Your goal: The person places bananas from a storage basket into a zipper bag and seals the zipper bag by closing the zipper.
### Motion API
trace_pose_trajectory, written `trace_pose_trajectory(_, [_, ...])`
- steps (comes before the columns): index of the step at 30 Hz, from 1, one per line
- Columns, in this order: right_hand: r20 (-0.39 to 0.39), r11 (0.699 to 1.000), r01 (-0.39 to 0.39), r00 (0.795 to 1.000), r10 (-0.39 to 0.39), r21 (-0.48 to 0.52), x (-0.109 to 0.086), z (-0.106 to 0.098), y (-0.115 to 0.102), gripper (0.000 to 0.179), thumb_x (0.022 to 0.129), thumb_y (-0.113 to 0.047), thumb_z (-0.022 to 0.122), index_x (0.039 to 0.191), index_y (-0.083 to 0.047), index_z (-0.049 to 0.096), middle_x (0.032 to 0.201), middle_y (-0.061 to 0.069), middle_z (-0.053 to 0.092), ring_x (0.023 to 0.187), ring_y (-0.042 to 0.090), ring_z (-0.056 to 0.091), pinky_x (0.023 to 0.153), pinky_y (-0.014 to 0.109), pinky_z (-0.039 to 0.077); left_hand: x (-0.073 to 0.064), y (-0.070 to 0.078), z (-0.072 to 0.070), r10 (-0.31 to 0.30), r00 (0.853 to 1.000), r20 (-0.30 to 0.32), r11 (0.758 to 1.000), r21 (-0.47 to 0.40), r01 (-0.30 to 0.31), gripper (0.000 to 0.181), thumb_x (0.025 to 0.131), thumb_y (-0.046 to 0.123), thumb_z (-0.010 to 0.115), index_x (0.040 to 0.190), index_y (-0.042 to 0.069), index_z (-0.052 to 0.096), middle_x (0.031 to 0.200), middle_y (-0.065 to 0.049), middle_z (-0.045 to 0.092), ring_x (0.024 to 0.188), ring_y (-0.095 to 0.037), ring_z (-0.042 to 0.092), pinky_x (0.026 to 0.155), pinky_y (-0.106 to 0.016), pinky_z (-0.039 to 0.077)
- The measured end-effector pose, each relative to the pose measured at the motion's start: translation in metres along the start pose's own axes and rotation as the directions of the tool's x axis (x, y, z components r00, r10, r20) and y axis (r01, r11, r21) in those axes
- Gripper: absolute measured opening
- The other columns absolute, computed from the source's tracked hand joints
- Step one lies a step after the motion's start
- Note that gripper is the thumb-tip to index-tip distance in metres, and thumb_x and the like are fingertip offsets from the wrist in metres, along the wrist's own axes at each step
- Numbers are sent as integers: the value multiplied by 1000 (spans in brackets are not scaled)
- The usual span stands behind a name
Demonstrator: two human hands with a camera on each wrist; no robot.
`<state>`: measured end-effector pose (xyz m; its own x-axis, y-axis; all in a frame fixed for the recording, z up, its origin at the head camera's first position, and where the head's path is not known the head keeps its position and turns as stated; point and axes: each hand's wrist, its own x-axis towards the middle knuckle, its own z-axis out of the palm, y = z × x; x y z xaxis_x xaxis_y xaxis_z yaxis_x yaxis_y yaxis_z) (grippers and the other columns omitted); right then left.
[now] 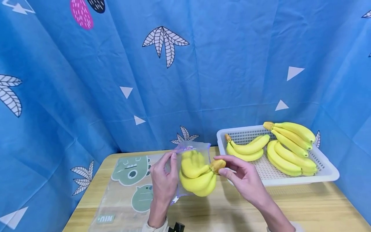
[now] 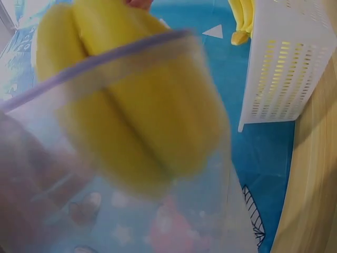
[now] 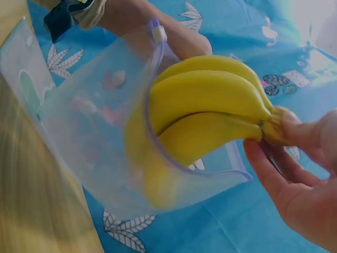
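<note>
A bunch of bananas (image 1: 198,180) is partly inside a clear zip bag (image 3: 100,121) with a purple-edged mouth. In the head view my right hand (image 1: 242,175) pinches the brown stem end, which sticks out of the bag toward the right. The right wrist view shows the thumb and fingers of that hand (image 3: 300,168) around the stem. My left hand (image 1: 164,175) holds the bag's edge at its left side between thumb and fingers. Through the bag's film the left wrist view shows blurred banana tips (image 2: 142,121). A white slider (image 3: 159,33) sits on the purple edge.
At the right stands a white perforated basket (image 1: 327,172) with several banana bunches (image 1: 285,158) in it. A large clear bag with green cartoon prints (image 1: 130,175) lies flat on the wooden table (image 1: 290,206) at the left. A blue patterned curtain (image 1: 226,64) hangs behind.
</note>
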<state>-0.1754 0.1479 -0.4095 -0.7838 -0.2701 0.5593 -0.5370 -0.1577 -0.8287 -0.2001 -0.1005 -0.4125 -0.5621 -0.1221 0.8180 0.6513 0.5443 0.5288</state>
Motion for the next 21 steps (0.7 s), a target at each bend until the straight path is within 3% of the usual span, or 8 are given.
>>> trace_pose_trajectory(5, [-90, 998, 37, 995, -42, -48, 7, 12, 1, 34, 93, 12, 65, 127, 8, 64, 115, 21, 70, 106, 21, 69, 85, 37, 60, 1, 2, 0, -15, 1000, -14, 1000, -5, 15, 16, 101, 5, 63, 106, -1, 77, 105, -12, 77, 101, -24, 74, 92, -22, 55])
trace_pose_trajectory(8, [-123, 986, 89, 987, -107, -144, 10, 24, 3, 32, 90, 9, 72, 122, 4, 70, 112, 16, 73, 101, 19, 71, 83, 33, 61, 1, 2, 0, -16, 999, -37, 1000, 11, 17, 15, 99, 4, 65, 104, 0, 78, 102, -12, 78, 98, -23, 75, 91, -18, 54])
trace_pose_trajectory(11, [-81, 940, 192, 971, -223, -282, 13, 39, 9, 31, 88, 5, 76, 118, -1, 73, 109, 11, 76, 96, 20, 74, 77, 30, 61, 1, 2, 1, -30, 999, -35, 999, 17, 31, 15, 100, 5, 64, 105, 0, 77, 103, -12, 77, 99, -23, 74, 91, -17, 53])
trace_pose_trajectory(15, [30, 843, 310, 943, -331, -440, 15, 54, 20, 30, 86, 3, 79, 116, -3, 74, 105, 7, 76, 92, 17, 75, 75, 22, 60, 1, 2, 1, -52, 998, -29, 998, 26, 53, 17, 102, 7, 63, 106, -1, 77, 105, -12, 77, 101, -24, 74, 90, -16, 53])
trace_pose_trajectory(17, [75, 817, 315, 945, -319, -484, 15, 59, 26, 30, 87, 0, 80, 116, -4, 74, 106, 4, 76, 92, 13, 74, 76, 18, 58, 1, 1, 2, -57, 998, -28, 998, 19, 58, 18, 103, 8, 61, 107, 0, 77, 106, -10, 77, 101, -24, 74, 91, -17, 53])
trace_pose_trajectory(18, [92, 809, 310, 947, -307, -500, 14, 60, 28, 30, 87, -2, 80, 116, -4, 74, 106, 3, 76, 92, 12, 73, 77, 16, 58, 1, 1, 2, -59, 998, -26, 998, 10, 59, 18, 104, 7, 60, 108, 1, 77, 106, -9, 77, 93, -23, 75, 87, -13, 53])
trace_pose_trajectory(21, [120, 801, 281, 959, -257, -529, 10, 62, 35, 30, 86, -5, 81, 115, -3, 74, 105, 2, 76, 92, 9, 73, 77, 14, 57, 1, 1, 3, -75, 997, -11, 997, -19, 75, 21, 105, 9, 57, 109, 4, 77, 108, -4, 78, 87, -23, 74, 80, -12, 53])
